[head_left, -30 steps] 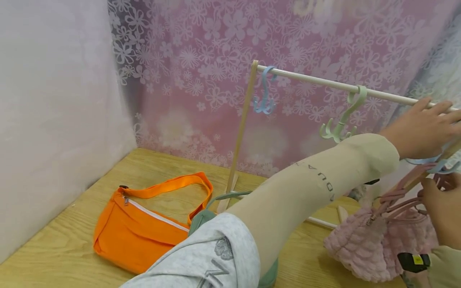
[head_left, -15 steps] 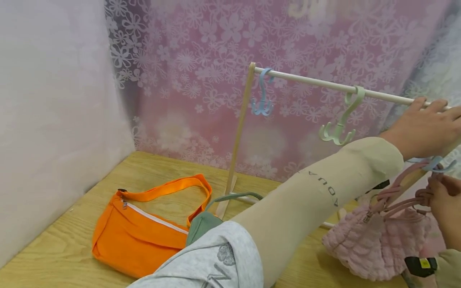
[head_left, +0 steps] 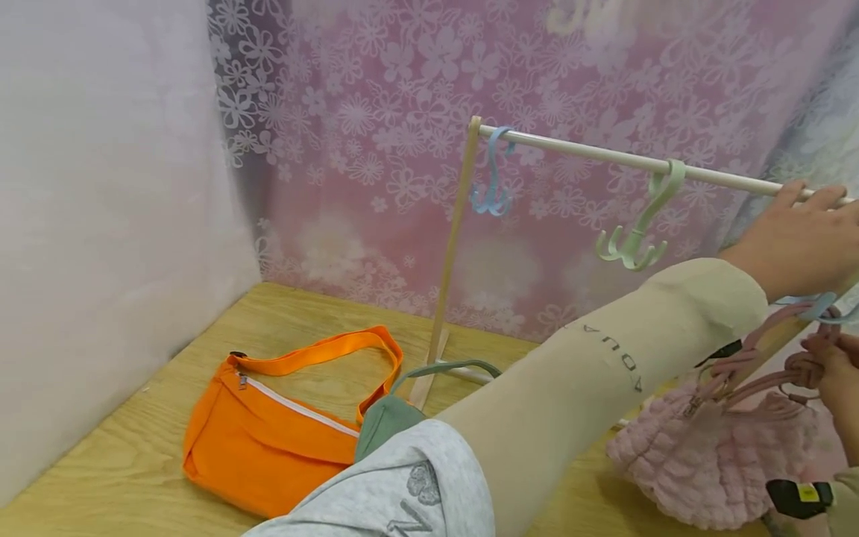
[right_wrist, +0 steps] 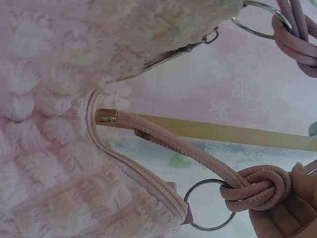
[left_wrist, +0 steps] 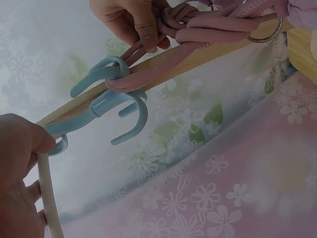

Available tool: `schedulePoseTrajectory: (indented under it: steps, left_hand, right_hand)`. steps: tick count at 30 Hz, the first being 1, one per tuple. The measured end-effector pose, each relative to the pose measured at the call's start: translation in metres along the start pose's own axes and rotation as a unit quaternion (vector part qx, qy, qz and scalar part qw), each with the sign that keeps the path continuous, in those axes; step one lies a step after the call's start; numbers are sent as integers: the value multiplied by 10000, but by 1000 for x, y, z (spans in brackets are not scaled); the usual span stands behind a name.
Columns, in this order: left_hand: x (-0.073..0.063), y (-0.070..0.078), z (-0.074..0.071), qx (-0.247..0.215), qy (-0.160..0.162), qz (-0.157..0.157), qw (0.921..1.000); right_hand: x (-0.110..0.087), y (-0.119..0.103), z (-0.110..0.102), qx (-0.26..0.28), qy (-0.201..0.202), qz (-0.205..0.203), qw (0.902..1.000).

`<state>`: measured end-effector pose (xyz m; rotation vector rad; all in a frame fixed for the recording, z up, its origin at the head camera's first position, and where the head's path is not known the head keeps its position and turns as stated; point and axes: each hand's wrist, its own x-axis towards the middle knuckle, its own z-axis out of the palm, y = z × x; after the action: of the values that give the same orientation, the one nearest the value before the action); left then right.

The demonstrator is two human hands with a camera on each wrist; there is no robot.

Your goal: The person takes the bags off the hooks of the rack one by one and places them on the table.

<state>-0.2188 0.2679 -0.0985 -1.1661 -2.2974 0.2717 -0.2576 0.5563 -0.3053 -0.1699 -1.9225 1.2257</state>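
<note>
At the right end of the rack's white rail (head_left: pixel 584 149), my left hand (head_left: pixel 798 242) grips the bar, its fingers over the top. Its thumb lies by the top of a blue multi-prong hook (left_wrist: pixel 94 106) in the left wrist view. A fluffy pink handbag (head_left: pixel 711 455) hangs below, its knotted handle (left_wrist: pixel 213 27) running up to that hook. Part of the handle passes around one prong. My right hand (head_left: pixel 839 373) pinches the handle beside the knot; in the right wrist view the fingers touch the knot (right_wrist: pixel 260 188). The bag's zipper (right_wrist: pixel 143 178) gapes.
Another blue hook (head_left: pixel 493 175) and a green hook (head_left: pixel 634 224) hang from the rail. An orange shoulder bag (head_left: pixel 275 440) lies on the wooden table (head_left: pixel 101 462). Beside it, a green bag (head_left: pixel 385 421) is partly covered by my left sleeve. Wooden posts (head_left: pixel 456 231) support the rail.
My right hand has shifted slightly right and up with the pink handle, near the hook. The left hand stays on the rail. The head view has shifted a little.
</note>
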Motion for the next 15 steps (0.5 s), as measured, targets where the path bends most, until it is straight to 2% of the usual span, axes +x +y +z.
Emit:
schedulePoseTrajectory:
  steps: [1,3,6,10,15]
  left_hand:
    - [0,0,-1,-8,-1,-23,10000]
    - [1,0,-2,0,-29,-45,10000]
    - [-1,-1,-3,126,52,-3,9999]
    - [-6,-3,-3,35,161,30,9999]
    - [-7,-4,-7,1,192,61,9998]
  right_hand:
    - [2,1,-2,-292,110,59,9995]
    - [8,5,-4,-348,177,116,9992]
    - [17,16,-10,-118,93,162,9998]
    - [28,35,-17,-6,61,-98,9999]
    - [40,43,-21,-23,188,45,9998]
